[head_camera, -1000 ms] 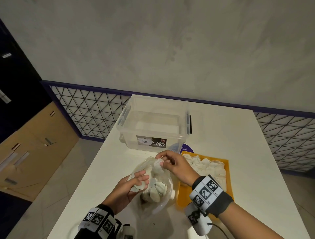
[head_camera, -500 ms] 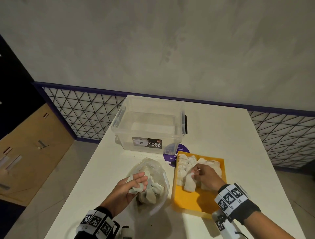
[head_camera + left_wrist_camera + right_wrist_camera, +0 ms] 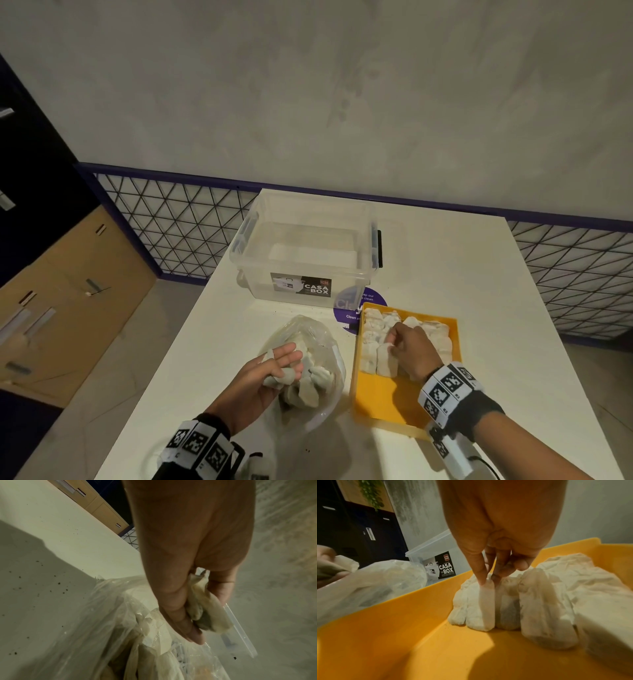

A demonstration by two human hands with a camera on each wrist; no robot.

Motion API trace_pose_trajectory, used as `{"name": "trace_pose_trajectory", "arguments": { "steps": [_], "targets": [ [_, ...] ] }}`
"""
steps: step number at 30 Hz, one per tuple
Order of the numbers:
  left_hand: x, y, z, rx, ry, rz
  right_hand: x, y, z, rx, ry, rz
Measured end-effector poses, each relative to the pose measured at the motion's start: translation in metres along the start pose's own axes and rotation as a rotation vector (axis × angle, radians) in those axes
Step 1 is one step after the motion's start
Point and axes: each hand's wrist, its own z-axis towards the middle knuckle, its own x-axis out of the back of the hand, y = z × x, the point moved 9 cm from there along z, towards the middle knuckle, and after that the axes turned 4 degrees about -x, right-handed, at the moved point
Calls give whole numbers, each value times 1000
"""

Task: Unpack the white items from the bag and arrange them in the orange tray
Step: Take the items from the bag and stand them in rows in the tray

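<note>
Right hand [image 3: 501,536] pinches a white pouch [image 3: 487,605] standing in the orange tray [image 3: 380,397], beside the others. Left hand [image 3: 270,373] grips another pouch [image 3: 205,608] over the plastic bag [image 3: 308,332], left of the tray.

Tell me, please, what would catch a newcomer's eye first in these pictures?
Most striking is the orange tray on the white table, near the person's right, its far half packed with white pouches standing in rows. The right hand pinches the top of one pouch at the front of a row. Left of the tray lies a clear plastic bag with more pouches inside, where the left hand holds another; behind stands a clear storage box.
</note>
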Motion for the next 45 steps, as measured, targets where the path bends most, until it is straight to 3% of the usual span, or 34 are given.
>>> {"name": "trace_pose_trajectory", "arguments": {
  "steps": [7, 11, 13, 17, 26, 38, 45],
  "targets": [
    [-9, 2, -1, -18, -20, -44, 31, -67, -33, 363, 224, -18],
    [-16, 2, -2, -19, -21, -57, 9, -135, -68, 615, -31, -2],
    [-22, 3, -4, -27, -43, -21, -10, -158, -80, 664, -122, -43],
    [-24, 7, -9, -43, -40, 37, -31, -175, -80, 620, -160, 100],
    [-16, 14, -14, -83, 3, -4, -38, -145, -55, 328, -259, 618],
    [-15, 13, -14, -82, -15, 143, -16, -161, -48, 411, -250, 566],
    [5, 7, -7, -26, 102, 88, 3, -143, -47, 363, -238, 546]
  ]
}}
